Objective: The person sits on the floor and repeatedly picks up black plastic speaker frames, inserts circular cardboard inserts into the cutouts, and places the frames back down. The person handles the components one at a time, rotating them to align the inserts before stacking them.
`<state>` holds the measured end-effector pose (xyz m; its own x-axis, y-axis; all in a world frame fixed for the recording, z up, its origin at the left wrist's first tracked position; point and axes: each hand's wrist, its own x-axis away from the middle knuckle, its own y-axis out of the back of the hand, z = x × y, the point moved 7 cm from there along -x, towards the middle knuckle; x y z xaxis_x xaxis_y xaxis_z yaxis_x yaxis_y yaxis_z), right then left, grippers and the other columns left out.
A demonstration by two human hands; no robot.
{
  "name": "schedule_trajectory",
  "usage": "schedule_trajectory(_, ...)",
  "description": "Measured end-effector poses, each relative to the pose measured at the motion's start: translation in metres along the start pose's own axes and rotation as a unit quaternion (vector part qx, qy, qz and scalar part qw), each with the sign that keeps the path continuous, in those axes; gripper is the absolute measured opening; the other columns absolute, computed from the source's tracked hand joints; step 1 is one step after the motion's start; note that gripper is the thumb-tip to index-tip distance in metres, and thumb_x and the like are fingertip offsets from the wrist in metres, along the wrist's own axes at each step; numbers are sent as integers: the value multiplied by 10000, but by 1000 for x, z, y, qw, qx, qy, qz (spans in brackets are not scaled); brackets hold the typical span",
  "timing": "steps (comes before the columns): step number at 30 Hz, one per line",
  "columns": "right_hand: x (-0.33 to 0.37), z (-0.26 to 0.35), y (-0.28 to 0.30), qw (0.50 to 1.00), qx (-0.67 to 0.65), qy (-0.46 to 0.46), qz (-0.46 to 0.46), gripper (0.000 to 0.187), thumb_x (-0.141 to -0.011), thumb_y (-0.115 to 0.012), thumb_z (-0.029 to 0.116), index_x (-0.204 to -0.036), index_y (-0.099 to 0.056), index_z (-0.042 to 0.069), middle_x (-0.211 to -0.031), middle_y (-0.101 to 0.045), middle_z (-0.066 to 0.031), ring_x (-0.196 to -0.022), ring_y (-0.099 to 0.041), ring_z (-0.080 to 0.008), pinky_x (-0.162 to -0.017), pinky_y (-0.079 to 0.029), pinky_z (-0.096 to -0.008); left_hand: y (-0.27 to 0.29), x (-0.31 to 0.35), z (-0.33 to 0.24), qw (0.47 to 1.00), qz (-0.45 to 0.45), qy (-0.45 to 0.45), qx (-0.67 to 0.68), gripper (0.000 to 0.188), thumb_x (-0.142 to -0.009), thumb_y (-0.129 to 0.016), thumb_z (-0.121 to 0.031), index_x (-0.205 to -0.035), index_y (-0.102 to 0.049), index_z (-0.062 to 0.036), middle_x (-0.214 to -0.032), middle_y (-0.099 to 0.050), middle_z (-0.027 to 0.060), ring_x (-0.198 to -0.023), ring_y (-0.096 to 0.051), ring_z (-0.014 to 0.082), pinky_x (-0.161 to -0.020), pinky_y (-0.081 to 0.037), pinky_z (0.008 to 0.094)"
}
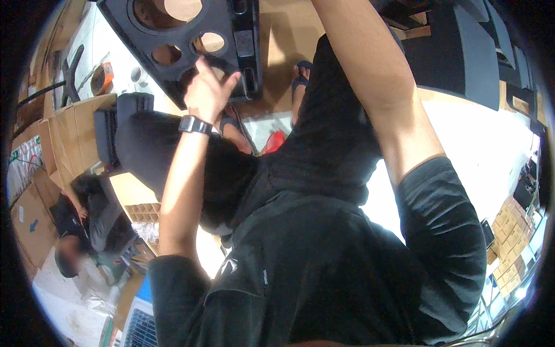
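A black speaker-like cabinet [185, 39] with a large round opening and smaller round holes stands in front of me at the upper left. My left hand [209, 89] lies over the near end of its holed face, beside one of the holes. Its thumb and index finger are spread apart, and the other fingers are partly hidden. A watch [195, 125] is on that wrist. My right forearm [370, 63] reaches up past the top edge of the picture, so the hand itself is out of sight.
Brown cardboard [289, 34] lies under the cabinet, near my feet. Dark padded pieces [124, 110] and an open carton [75, 136] stand on the left. A co-worker [95, 214] sits at the lower left. Large black boxes [448, 63] stand at the upper right; stacked cartons [511, 237] are farther right.
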<state>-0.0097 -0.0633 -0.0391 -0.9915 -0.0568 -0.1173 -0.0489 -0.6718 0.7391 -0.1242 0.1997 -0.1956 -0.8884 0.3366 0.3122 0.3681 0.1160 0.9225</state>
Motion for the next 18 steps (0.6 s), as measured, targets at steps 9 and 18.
schedule_trajectory(9,2,-1,2,999,19,-11,-49,759,-705,-819,497,-1367,-676,155,-1291,-691,-219,-1189,-677,-368,-1057,-526,-423,7,-8,1,997,-65,-27,-11,735,-899,-722,-479,-1444,-422,-88,-1047,-736,250,-950,-729,439,-824,-590,513)
schedule_trajectory(18,9,-6,7,996,52,-20,-74,759,-683,-812,524,-1345,-696,172,-1301,-692,-203,-1210,-666,-361,-1077,-514,-424,10,-29,-21,986,-25,-31,-159,1112,-849,-688,-678,-1640,-174,-88,-1024,-747,264,-921,-745,424,-788,-604,492)
